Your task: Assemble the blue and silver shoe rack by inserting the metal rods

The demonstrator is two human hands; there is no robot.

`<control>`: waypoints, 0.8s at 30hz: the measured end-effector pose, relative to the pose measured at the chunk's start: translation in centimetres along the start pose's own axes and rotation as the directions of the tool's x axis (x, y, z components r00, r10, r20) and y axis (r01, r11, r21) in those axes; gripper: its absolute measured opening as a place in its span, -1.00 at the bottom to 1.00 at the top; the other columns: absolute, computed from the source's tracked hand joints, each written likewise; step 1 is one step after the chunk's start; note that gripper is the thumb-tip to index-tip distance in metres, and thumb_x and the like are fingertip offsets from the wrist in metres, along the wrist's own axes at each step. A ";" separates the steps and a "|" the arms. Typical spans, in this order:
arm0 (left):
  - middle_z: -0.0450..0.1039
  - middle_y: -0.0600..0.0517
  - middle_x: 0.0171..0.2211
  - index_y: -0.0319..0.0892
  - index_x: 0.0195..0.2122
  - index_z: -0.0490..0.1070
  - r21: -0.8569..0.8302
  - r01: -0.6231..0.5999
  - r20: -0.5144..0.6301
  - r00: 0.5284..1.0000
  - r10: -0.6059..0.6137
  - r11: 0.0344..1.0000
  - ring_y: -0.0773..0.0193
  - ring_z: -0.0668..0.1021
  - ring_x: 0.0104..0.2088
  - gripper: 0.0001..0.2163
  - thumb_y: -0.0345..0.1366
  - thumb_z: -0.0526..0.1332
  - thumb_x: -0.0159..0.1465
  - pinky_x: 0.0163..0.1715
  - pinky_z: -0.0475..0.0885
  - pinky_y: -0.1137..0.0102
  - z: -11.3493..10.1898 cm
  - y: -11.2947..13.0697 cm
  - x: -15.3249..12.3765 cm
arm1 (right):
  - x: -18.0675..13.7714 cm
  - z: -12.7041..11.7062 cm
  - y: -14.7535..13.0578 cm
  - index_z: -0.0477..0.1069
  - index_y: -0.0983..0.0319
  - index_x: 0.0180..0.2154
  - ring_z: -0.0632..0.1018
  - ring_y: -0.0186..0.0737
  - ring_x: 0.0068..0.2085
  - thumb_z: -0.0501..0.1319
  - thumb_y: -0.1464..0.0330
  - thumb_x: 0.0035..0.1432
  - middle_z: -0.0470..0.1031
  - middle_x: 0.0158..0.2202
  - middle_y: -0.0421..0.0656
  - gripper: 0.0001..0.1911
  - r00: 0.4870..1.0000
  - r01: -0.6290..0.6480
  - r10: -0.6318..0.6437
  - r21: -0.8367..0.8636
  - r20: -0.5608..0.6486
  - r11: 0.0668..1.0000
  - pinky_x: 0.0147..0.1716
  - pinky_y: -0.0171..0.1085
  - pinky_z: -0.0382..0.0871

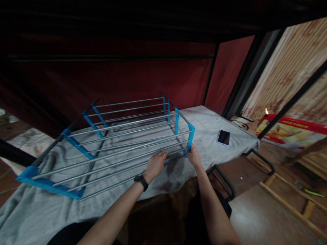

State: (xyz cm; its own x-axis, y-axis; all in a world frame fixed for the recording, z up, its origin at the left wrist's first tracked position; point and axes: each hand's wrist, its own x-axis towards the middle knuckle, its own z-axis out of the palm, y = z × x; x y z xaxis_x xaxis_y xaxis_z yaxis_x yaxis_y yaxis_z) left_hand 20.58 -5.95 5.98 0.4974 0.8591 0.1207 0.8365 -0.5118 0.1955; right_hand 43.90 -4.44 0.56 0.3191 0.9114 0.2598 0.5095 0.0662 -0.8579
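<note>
A rack of grey metal rods [109, 157] joined by blue plastic brackets lies across a grey blanket. At the rack's near right corner, my right hand [194, 157] is closed around the lower end of a blue bracket [190, 135]. To the left of it, my left hand [155, 166], with a black watch [141, 181] on its wrist, is bent over the lower front rods. Its fingers lie close together on a rod, and the thumb is hidden. Another blue bracket [51, 186] forms the near left corner.
The grey blanket [204, 119] covers a bed with a dark metal frame. A phone [224, 137] rests on it to the right. Beyond the bed are a red and yellow box [288, 131], a wooden frame [286, 200] on the floor and a yellow-handled tool [313, 193].
</note>
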 end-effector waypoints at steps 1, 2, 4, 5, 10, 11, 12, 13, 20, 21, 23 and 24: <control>0.49 -0.08 -0.04 -0.11 0.13 0.33 -0.004 0.005 0.006 1.000 -0.005 1.000 0.18 0.53 -0.04 -0.66 -0.38 -0.05 0.39 -0.02 0.36 0.32 0.1 0.0 0.1 | 0.0 0.0 0.0 0.35 0.19 -0.20 0.42 -0.15 -0.38 -0.01 0.44 -0.04 0.41 -0.46 -0.18 -0.67 1.000 -0.001 0.001 -0.002 0.001 1.000 -0.31 -0.24 0.30; 0.49 -0.08 -0.04 -0.11 0.13 0.33 -0.006 0.009 0.013 1.000 -0.009 1.000 0.18 0.53 -0.05 -0.66 -0.38 -0.05 0.39 -0.03 0.37 0.32 0.1 -0.1 0.1 | 0.0 0.0 0.0 0.35 0.19 -0.19 0.43 -0.15 -0.37 0.00 0.44 -0.04 0.41 -0.46 -0.18 -0.66 1.000 -0.003 0.003 -0.003 0.003 1.000 -0.30 -0.24 0.30; 0.50 -0.09 -0.06 -0.12 0.11 0.35 -0.013 0.015 0.024 1.000 -0.014 1.000 0.18 0.54 -0.06 -0.67 -0.37 -0.06 0.39 -0.03 0.37 0.32 0.3 -0.1 0.2 | 0.0 -0.1 -0.1 0.36 0.19 -0.18 0.44 -0.15 -0.35 0.01 0.44 -0.04 0.41 -0.45 -0.18 -0.65 1.000 -0.005 0.005 -0.006 0.005 1.000 -0.29 -0.24 0.31; 0.50 -0.09 -0.06 -0.13 0.11 0.35 -0.020 0.017 0.027 1.000 -0.016 1.000 0.17 0.54 -0.06 -0.67 -0.37 -0.05 0.39 -0.03 0.37 0.31 0.3 -0.2 0.2 | 0.0 -0.1 -0.1 0.36 0.19 -0.17 0.45 -0.15 -0.34 0.01 0.44 -0.04 0.41 -0.45 -0.18 -0.64 1.000 -0.007 0.007 -0.008 0.005 1.000 -0.28 -0.24 0.31; 0.49 -0.09 -0.01 -0.12 0.12 0.35 -0.079 0.002 0.023 1.000 0.000 0.997 0.17 0.51 0.01 -0.67 -0.37 -0.04 0.39 0.01 0.36 0.32 0.4 -0.5 0.3 | 0.0 0.0 -0.3 0.36 0.18 -0.16 0.46 -0.14 -0.29 0.00 0.46 -0.05 0.40 -0.44 -0.17 -0.63 1.000 -0.013 0.013 -0.014 -0.002 1.000 -0.24 -0.24 0.32; 0.49 -0.08 0.00 -0.12 0.12 0.35 -0.083 0.001 0.025 1.000 0.001 0.997 0.18 0.51 0.02 -0.67 -0.36 -0.04 0.39 0.01 0.35 0.33 0.4 -0.5 0.3 | 0.0 0.0 -0.3 0.36 0.18 -0.17 0.46 -0.13 -0.28 0.00 0.46 -0.05 0.40 -0.44 -0.17 -0.64 1.000 -0.014 0.014 -0.015 -0.003 1.000 -0.24 -0.24 0.31; 0.49 -0.08 0.00 -0.12 0.12 0.35 -0.085 0.000 0.028 1.000 0.002 0.996 0.18 0.51 0.02 -0.67 -0.36 -0.04 0.39 0.01 0.36 0.33 0.4 -0.6 0.4 | 0.0 0.0 -0.3 0.35 0.18 -0.17 0.46 -0.13 -0.28 0.00 0.46 -0.05 0.40 -0.43 -0.16 -0.64 1.000 -0.015 0.015 -0.016 -0.004 1.000 -0.24 -0.23 0.31; 0.49 -0.07 0.00 -0.11 0.12 0.35 -0.083 0.000 0.032 0.999 0.003 0.997 0.18 0.51 0.02 -0.67 -0.36 -0.05 0.39 0.00 0.36 0.33 0.4 -0.6 0.4 | 0.0 0.1 -0.3 0.35 0.18 -0.18 0.46 -0.12 -0.28 0.00 0.46 -0.05 0.40 -0.43 -0.15 -0.65 1.000 -0.015 0.015 -0.018 -0.004 1.000 -0.24 -0.23 0.31; 0.50 -0.07 -0.02 -0.11 0.11 0.35 -0.068 -0.010 0.058 0.998 0.014 0.998 0.18 0.53 -0.02 -0.67 -0.34 -0.05 0.40 -0.08 0.38 0.37 0.2 -0.7 0.6 | 0.1 0.1 -0.3 0.36 0.18 -0.19 0.46 -0.12 -0.29 0.01 0.45 -0.05 0.41 -0.43 -0.15 -0.67 1.000 -0.017 0.017 -0.028 -0.007 0.999 -0.24 -0.22 0.31; 0.49 -0.07 -0.01 -0.11 0.12 0.35 -0.068 -0.009 0.060 0.998 0.013 0.998 0.17 0.53 -0.01 -0.67 -0.33 -0.06 0.40 -0.08 0.38 0.36 0.2 -0.7 0.6 | 0.1 0.1 -0.3 0.36 0.19 -0.20 0.46 -0.12 -0.30 0.01 0.45 -0.05 0.42 -0.42 -0.14 -0.67 1.000 -0.020 0.019 -0.031 -0.010 0.999 -0.24 -0.22 0.31; 0.49 -0.07 0.01 -0.11 0.13 0.34 -0.071 -0.003 0.069 0.998 0.008 0.997 0.16 0.52 0.00 -0.66 -0.32 -0.06 0.40 -0.07 0.38 0.35 0.2 -0.7 0.6 | 0.1 0.1 -0.4 0.36 0.19 -0.20 0.46 -0.11 -0.30 0.01 0.45 -0.05 0.43 -0.42 -0.13 -0.67 1.000 -0.024 0.024 -0.037 -0.014 0.999 -0.24 -0.20 0.31; 0.49 -0.07 0.01 -0.10 0.13 0.34 -0.074 -0.001 0.077 0.997 0.006 0.997 0.16 0.53 0.00 -0.66 -0.32 -0.07 0.40 -0.07 0.38 0.34 0.1 -0.8 0.7 | 0.1 0.2 -0.4 0.36 0.19 -0.19 0.46 -0.10 -0.29 0.01 0.45 -0.04 0.43 -0.42 -0.12 -0.67 1.000 -0.026 0.025 -0.039 -0.015 0.999 -0.24 -0.20 0.31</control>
State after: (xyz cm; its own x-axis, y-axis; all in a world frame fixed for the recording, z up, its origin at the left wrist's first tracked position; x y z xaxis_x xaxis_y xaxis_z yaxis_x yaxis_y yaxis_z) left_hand 20.30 -4.98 5.77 0.5190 0.8535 0.0462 0.8170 -0.5112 0.2669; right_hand 43.58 -4.35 0.85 0.3438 0.9066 0.2446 0.5317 0.0268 -0.8465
